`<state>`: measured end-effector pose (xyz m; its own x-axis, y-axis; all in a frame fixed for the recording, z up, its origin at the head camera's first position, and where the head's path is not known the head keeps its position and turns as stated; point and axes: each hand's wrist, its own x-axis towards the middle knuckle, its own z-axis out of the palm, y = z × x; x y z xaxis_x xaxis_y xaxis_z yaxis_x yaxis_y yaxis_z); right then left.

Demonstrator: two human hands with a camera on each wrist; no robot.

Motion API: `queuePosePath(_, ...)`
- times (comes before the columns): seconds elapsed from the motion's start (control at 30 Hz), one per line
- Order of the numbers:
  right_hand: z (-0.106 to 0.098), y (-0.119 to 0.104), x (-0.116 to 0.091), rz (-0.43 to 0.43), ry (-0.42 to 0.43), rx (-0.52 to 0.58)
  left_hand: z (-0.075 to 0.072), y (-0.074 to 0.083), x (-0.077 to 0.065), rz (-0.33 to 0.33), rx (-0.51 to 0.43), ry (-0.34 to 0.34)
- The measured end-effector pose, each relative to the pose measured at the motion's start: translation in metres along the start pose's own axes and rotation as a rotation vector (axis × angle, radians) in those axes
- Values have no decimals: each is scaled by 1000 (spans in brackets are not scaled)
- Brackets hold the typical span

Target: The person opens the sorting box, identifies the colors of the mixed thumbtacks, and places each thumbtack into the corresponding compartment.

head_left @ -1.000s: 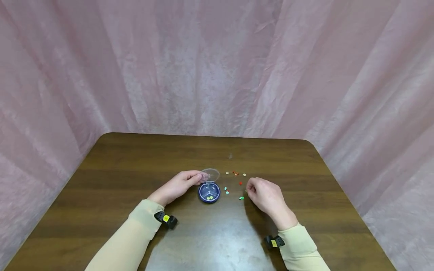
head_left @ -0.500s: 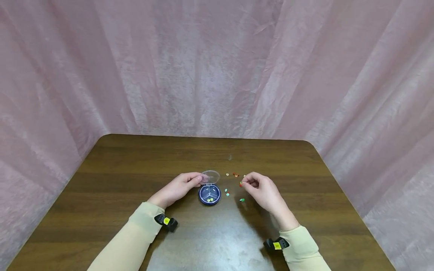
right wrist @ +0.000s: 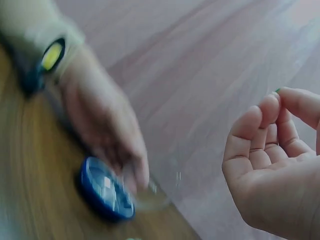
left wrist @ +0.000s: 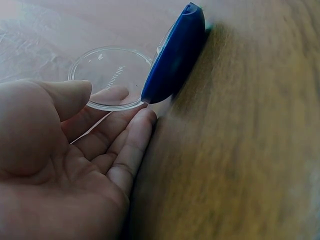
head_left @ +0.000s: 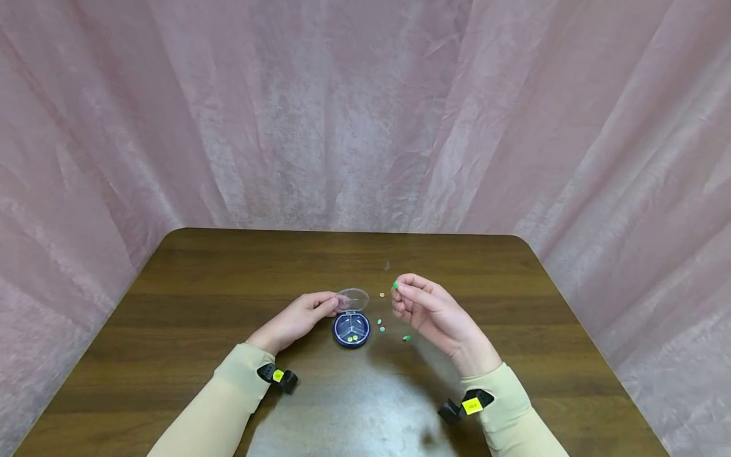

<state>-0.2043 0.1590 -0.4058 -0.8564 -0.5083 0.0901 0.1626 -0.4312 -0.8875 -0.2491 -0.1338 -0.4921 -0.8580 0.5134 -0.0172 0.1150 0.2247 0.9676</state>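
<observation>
A round blue pill case (head_left: 351, 330), split into three compartments, stands on the table with its clear lid (head_left: 353, 299) raised. Two yellow-green pieces (head_left: 352, 338) lie in its front compartment. My left hand (head_left: 297, 319) pinches the lid's left edge between thumb and fingers; the left wrist view shows the thumb over the clear rim. Right of the case, my right hand (head_left: 436, 311) is lifted above the table and pinches a small green piece (head_left: 395, 285) between thumb and index finger. In the right wrist view only a sliver of that piece shows at the fingertips.
Small loose pieces (head_left: 382, 329) in pale and red lie just right of the case. A green piece (head_left: 407, 338) lies nearer my right wrist, and a pale one (head_left: 382, 294) sits by the lid. The wooden table (head_left: 257, 254) ends at a pink curtain (head_left: 342, 127).
My right hand has moved up and left from among the loose pieces, turning its palm side into view, with the green piece at its fingertips. The left hand keeps its hold on the lid.
</observation>
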Motion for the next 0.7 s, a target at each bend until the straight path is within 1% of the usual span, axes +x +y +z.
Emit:
queuePosePath(0.07,4,-2,1,10,-57,122,0,-1,-2,-7,3,-3)
queuePosePath(0.13,8,-4,3,17,-107,216,0,-3,-3,-10,0,-9)
queuePosePath(0.23,16,-7,4,29,-162,329,0,-7,-3,-3,-7,-11)
queuePosePath(0.3,21,-10,4,29,-200,379,1,-8,-2,11,-11,-8)
queuePosePath(0.4,28,-14,2,20,-251,418,2,-7,-1,20,-9,-3)
queuePosePath(0.5,35,-18,-1,8,-299,431,1,-5,0,25,0,-4)
queuePosePath(0.7,43,-22,-6,1,-367,460,1,-5,2,22,-12,-8)
